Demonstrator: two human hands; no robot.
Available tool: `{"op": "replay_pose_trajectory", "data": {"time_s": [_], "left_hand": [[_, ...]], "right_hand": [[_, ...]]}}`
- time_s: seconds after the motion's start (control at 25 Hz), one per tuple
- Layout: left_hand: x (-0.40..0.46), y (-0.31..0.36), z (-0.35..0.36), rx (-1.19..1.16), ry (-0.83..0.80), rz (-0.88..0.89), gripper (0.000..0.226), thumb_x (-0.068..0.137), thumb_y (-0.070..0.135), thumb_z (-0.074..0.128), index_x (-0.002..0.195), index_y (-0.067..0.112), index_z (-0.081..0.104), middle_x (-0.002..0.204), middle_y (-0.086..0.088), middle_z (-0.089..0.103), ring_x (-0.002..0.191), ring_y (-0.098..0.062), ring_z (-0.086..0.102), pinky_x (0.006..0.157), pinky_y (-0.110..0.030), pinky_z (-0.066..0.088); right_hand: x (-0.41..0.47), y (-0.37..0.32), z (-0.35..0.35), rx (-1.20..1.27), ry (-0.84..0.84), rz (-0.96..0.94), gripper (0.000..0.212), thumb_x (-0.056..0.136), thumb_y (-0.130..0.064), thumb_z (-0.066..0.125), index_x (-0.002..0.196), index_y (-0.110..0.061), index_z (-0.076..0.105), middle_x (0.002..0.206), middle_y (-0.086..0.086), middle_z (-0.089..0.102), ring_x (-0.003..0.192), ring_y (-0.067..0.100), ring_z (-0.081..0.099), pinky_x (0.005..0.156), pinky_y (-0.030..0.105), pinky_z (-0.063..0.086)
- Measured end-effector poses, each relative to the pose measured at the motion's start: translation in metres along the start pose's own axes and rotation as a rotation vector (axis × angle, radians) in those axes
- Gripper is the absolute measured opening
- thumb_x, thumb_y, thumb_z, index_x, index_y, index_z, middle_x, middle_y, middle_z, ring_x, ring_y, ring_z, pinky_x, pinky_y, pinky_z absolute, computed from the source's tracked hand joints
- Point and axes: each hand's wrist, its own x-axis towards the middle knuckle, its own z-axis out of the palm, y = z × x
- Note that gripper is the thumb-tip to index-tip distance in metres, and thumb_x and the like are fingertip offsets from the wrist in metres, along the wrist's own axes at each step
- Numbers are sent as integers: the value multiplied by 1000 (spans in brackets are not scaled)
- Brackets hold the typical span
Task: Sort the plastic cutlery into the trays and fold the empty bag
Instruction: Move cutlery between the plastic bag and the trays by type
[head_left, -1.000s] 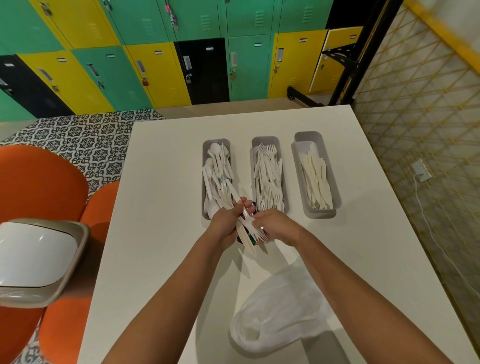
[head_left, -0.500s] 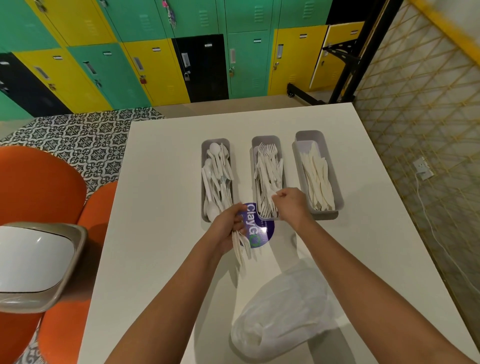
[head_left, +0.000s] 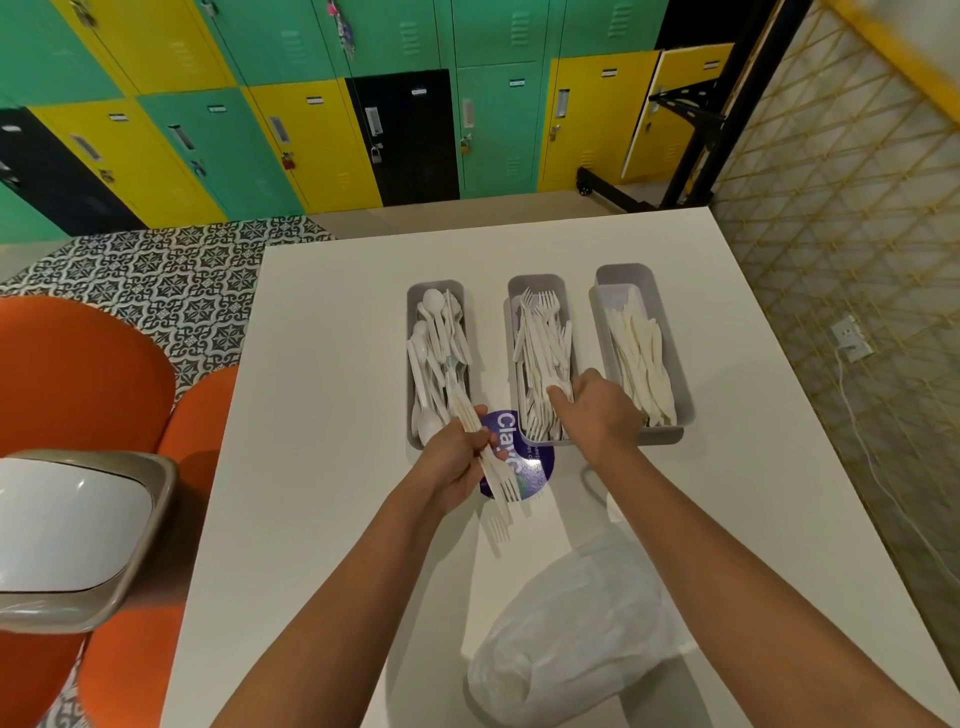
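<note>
Feeding the fork tray (head_left: 537, 291), the right hand (head_left: 597, 410) pinches one fork (head_left: 553, 388) while the left hand (head_left: 457, 460) grips the spare forks (head_left: 491, 462) for sorting.

A white table (head_left: 322, 467) fills the middle of the view. On it, near the centre, lies a round purple sticker (head_left: 524, 467) with white lettering. At 9 o'clock of the table stand orange chairs (head_left: 78, 374), and a bin (head_left: 72, 530) with a white lid and grey rim sits at about 8 o'clock. Patterned black-and-white floor tiles (head_left: 156, 275) spread at 10 o'clock. At 12 o'clock runs a wall of green, yellow and black lockers (head_left: 311, 130). At 3 o'clock a wall socket (head_left: 849, 338) with a white cable (head_left: 878, 467) sits on a gold lattice wall (head_left: 831, 208).
</note>
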Motion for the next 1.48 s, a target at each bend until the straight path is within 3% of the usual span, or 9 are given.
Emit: {"op": "replay_pose_trajectory", "data": {"time_s": [0.2, 0.48, 0.68, 0.76, 0.88, 1.04, 1.2, 1.36, 1.48], "left_hand": [[3, -1, -4, -40, -8, 27, 20, 98, -1, 39, 111, 9, 51, 81, -10, 57, 73, -18, 56, 89, -38, 48], [-3, 1, 4, -122, -2, 107, 15, 97, 3, 42, 97, 13, 54, 65, -4, 66, 58, -11, 66, 65, -26, 54], [-4, 0, 7, -71, 1, 116, 23, 102, 15, 34, 115, 6, 50, 82, -8, 60, 68, -16, 63, 69, -32, 53], [-4, -2, 7, -59, 43, 61, 21, 103, 16, 31, 105, 9, 50, 76, -5, 55, 66, -15, 57, 68, -34, 51], [-3, -4, 4, -53, 78, 16, 22, 103, 11, 27, 100, 9, 49, 63, -1, 39, 47, -10, 36, 44, -23, 38], [2, -6, -1, -59, 57, -31, 29, 99, 8, 24, 91, 11, 52, 63, 0, 33, 42, -9, 30, 40, -20, 27], [3, -5, 1, -47, 26, -63, 33, 98, 4, 23, 88, 11, 55, 64, 0, 35, 40, -8, 31, 37, -18, 28], [5, 0, 2, -64, 14, -82, 33, 95, 2, 21, 90, 10, 53, 65, -1, 36, 39, -8, 33, 38, -18, 29], [7, 9, 5, -104, 20, -89, 32, 92, 1, 21, 95, 7, 52, 65, -3, 39, 40, -10, 36, 43, -22, 32]], "right_hand": [[-26, 0, 6, 367, -229, -150, 22, 91, -37, 54, 91, -16, 60, 71, -4, 56, 67, 15, 54, 56, 26, 42], [-41, -4, 10, 460, -591, -154, 21, 90, -17, 55, 94, -1, 67, 86, 23, 65, 65, 21, 57, 45, 22, 44], [-41, 1, 9, 633, -455, -73, 17, 88, -5, 57, 89, 9, 66, 71, 22, 61, 48, 18, 56, 41, 18, 46], [-36, 2, 6, 686, -364, 2, 14, 86, -5, 60, 86, 8, 65, 65, 16, 58, 41, 12, 55, 40, 18, 45], [-25, 2, 3, 671, -223, 60, 14, 87, -6, 60, 87, 9, 63, 63, 13, 57, 42, 14, 55, 40, 19, 46], [-3, -4, -7, 607, -44, 50, 27, 85, -4, 57, 60, -8, 50, 54, 2, 44, 50, 19, 50, 47, 21, 45], [23, -11, -15, 507, -4, 36, 15, 84, -4, 58, 69, -4, 54, 62, 7, 44, 56, 18, 41, 40, 11, 32], [44, -20, -22, 477, -34, 49, 16, 85, -8, 58, 98, 1, 61, 90, 7, 53, 78, 18, 52, 64, 22, 39], [54, -24, -23, 457, -48, 46, 20, 85, -9, 58, 102, 0, 59, 93, 7, 53, 78, 19, 53, 67, 24, 39]]}}
